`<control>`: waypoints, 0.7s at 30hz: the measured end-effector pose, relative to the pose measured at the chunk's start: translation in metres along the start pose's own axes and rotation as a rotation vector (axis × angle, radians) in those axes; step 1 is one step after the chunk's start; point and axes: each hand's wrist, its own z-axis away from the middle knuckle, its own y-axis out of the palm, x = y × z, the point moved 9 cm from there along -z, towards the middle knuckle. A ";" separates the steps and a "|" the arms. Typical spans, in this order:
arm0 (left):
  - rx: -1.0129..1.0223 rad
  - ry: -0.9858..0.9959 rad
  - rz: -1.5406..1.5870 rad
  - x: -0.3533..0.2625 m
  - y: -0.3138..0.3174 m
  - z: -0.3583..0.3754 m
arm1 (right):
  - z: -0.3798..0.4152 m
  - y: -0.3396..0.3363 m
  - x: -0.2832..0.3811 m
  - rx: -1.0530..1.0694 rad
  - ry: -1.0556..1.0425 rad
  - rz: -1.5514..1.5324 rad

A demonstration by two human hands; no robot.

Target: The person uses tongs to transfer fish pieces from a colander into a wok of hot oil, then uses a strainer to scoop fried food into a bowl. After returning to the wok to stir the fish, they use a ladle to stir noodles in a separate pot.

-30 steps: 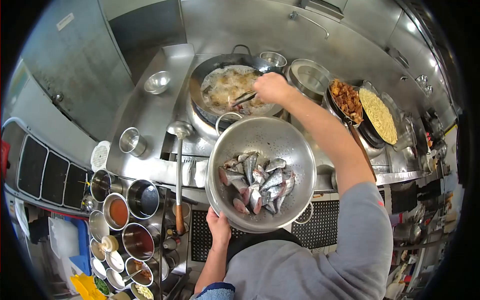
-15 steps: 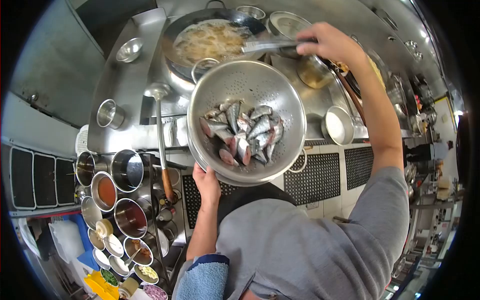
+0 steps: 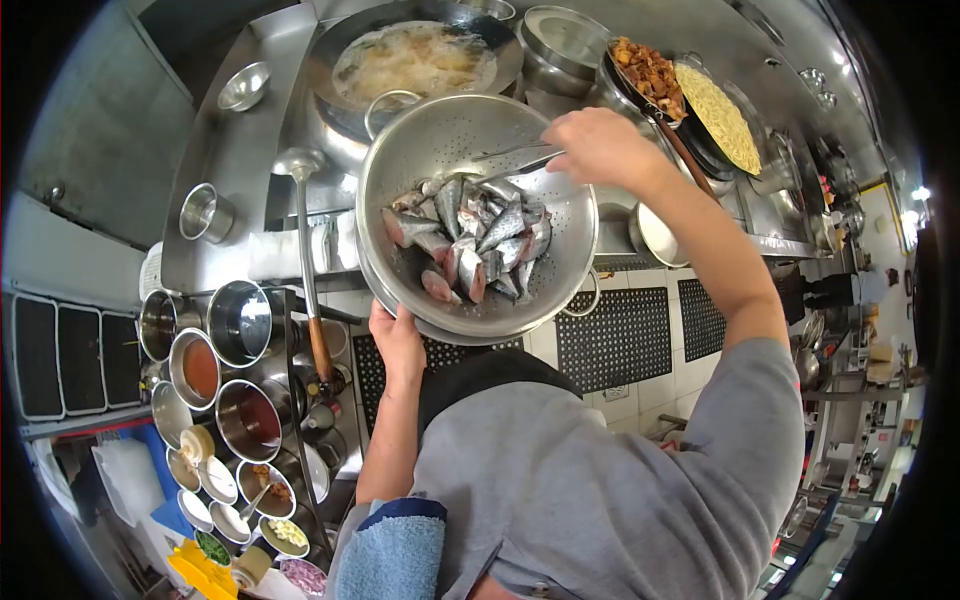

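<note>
My left hand [image 3: 398, 345] grips the lower left rim of a steel colander [image 3: 425, 140], with another metal bowl [image 3: 438, 334] nested under it. Inside lie several cut fish pieces [image 3: 505, 225], silver-skinned with pink flesh showing. Above the colander's upper right side, my right hand [image 3: 605, 147] is closed on metal tongs [image 3: 520, 160], whose tips reach down to the fish at the top of the pile. Just beyond the colander sits a dark wok [image 3: 508, 55] of bubbling oil [image 3: 415, 65].
A wooden-handled ladle [image 3: 306, 235] rests at the stove's edge, left of the colander. Sauce pots [image 3: 200, 370] and small seasoning tubs crowd the lower left. At the upper right are pans of browned chunks [image 3: 647, 75] and noodles [image 3: 720, 115], beside a lidded pot [image 3: 565, 45].
My right hand has brought the tongs from above the stove, right of the wok, down and left into the colander. In view, the colander and left hand sit slightly further left and up.
</note>
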 end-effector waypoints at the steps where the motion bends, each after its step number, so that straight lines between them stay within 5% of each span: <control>1: -0.003 0.001 0.008 0.001 -0.002 0.001 | 0.005 -0.008 0.000 0.090 0.059 -0.039; 10: -0.008 0.007 -0.013 0.001 -0.001 0.000 | -0.002 0.058 0.022 0.441 0.002 -0.355; 21: -0.003 0.014 0.000 0.004 -0.004 0.001 | 0.003 0.032 -0.019 0.251 0.089 -0.618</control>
